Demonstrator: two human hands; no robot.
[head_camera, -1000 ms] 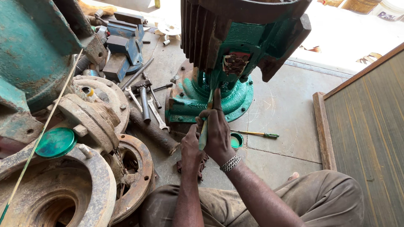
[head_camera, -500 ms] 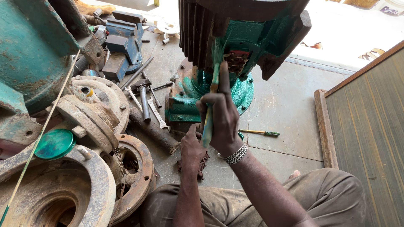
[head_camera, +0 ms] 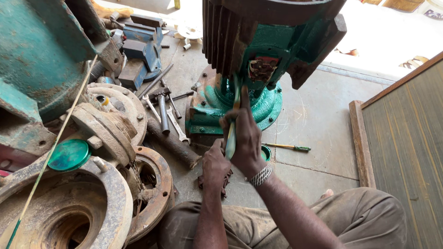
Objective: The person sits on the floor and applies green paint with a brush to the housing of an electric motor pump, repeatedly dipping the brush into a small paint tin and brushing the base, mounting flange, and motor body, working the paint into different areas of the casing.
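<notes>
My right hand (head_camera: 247, 138), closed around the paintbrush (head_camera: 232, 124), had risen from the motor's green base (head_camera: 270, 108) toward its terminal box (head_camera: 262, 69), while my left hand (head_camera: 216, 163) stayed curled low, its contents hidden, so painting had moved upward.

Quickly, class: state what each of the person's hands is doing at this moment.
Left hand: rests low beside the right, fingers curled; grip cannot be told.
Right hand: closed around a paintbrush touching the green motor.

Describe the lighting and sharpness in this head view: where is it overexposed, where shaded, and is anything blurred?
Head view: the sunlit floor at upper right is washed out by glare; the green motor and rusty castings lie in even shade; the right hand with its paintbrush and the left hand look sharp, with no obvious motion blur.
</notes>
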